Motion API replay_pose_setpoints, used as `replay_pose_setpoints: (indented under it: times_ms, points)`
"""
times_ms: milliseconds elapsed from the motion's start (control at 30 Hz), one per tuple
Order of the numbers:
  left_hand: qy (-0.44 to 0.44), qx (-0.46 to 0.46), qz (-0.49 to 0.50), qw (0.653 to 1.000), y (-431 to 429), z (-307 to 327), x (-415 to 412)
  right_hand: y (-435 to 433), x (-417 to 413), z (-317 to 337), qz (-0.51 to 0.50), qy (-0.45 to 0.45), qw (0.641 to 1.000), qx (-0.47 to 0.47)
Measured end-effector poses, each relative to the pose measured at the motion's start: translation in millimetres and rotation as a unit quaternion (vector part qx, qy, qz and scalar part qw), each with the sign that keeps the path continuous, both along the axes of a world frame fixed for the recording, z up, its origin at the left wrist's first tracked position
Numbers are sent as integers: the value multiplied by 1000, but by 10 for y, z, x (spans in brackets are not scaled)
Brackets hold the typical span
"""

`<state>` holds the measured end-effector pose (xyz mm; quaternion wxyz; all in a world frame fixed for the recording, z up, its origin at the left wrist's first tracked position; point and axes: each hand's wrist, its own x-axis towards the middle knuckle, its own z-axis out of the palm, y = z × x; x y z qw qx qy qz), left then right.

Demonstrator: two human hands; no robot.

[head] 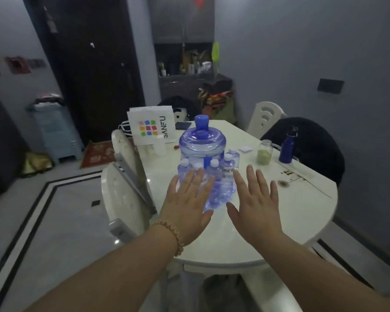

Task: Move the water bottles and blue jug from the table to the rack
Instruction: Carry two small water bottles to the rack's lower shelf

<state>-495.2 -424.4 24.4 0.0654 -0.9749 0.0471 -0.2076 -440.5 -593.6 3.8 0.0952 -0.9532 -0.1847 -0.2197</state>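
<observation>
Item: blue jug (201, 145) and small water bottles (214, 181), clustered mid-tabletop (268, 212). Our left hand (188, 199) and right hand (256, 199) hover spread, empty. Step: none moved, reach beginning. Next: we judge, close on a bottle; rack unseen.

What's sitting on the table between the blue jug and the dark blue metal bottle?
In the head view, a glass jar of greenish powder and a small white pad lie between the blue jug and the metal bottle.

Both arms extended forward; left hand (188, 199) and right hand (256, 200) flat, fingers spread, palms down.
</observation>
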Motion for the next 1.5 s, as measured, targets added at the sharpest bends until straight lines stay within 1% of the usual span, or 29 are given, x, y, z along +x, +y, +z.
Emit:
replay_pose_setpoints:
  times_ms: [133, 233, 333, 433, 567, 667, 733, 800, 900, 1033, 1100, 1133, 1167, 1233, 1333, 1400, 1467, 1500]
  points:
    - [31, 27, 1, 999, 643, -153, 417, 656, 459, -260, 34, 55, 998, 5]
    - [48, 57, 7, 997, 1061, -182, 768, 1014, 720, -362, 48, 73, 996, 4]
    - [55, 50, 15, 997, 1326, -257, 1130, 1243, 928, -412, 49, 86, 995, -7]
    - [73, 47, -8, 996, 1470, -459, 1449, 1414, 1091, -509, 37, 97, 994, -16]
    - [92, 51, -83, 991, 1608, -696, 1855, 1629, 1295, -664, -19, 106, 994, -24]
    - [65, 44, -179, 981, 1764, -793, 2175, 1821, 1460, -716, -68, 97, 992, -50]
    - [69, 23, -236, 969, 1851, -820, 2382, 1950, 1512, -735, -114, 102, 986, -67]
    - [74, -2, -266, 961, 1941, -844, 2560, 2047, 1522, -751, -149, 103, 981, -73]
    - [113, -43, -323, 939, 2074, -888, 2736, 2210, 1531, -715, -177, 107, 972, -108]
    - [145, -85, -356, 919, 2050, -923, 2755, 2349, 1485, -604, -232, 109, 959, -120]
    - [154, -141, -361, 909, 2017, -932, 2703, 2381, 1456, -549, -238, 122, 953, -140]
    - [155, -162, -370, 901, 2008, -917, 2653, 2392, 1405, -535, -239, 138, 953, -126]
    - [152, -162, -379, 898, 2009, -895, 2608, 2400, 1350, -527, -238, 153, 953, -106]
    - [143, -136, -398, 896, 2031, -882, 2510, 2395, 1189, -549, -236, 170, 952, -91]
    - [159, -114, -409, 891, 2112, -913, 2281, 2371, 925, -635, -236, 167, 951, -112]
    - [172, -60, -413, 892, 2133, -963, 2070, 2357, 761, -695, -245, 173, 946, -123]
    - [180, -32, -435, 882, 2102, -1034, 1873, 2364, 628, -802, -249, 196, 941, -120]
    - [195, -30, -438, 877, 2063, -1066, 1767, 2367, 549, -868, -256, 210, 938, -103]
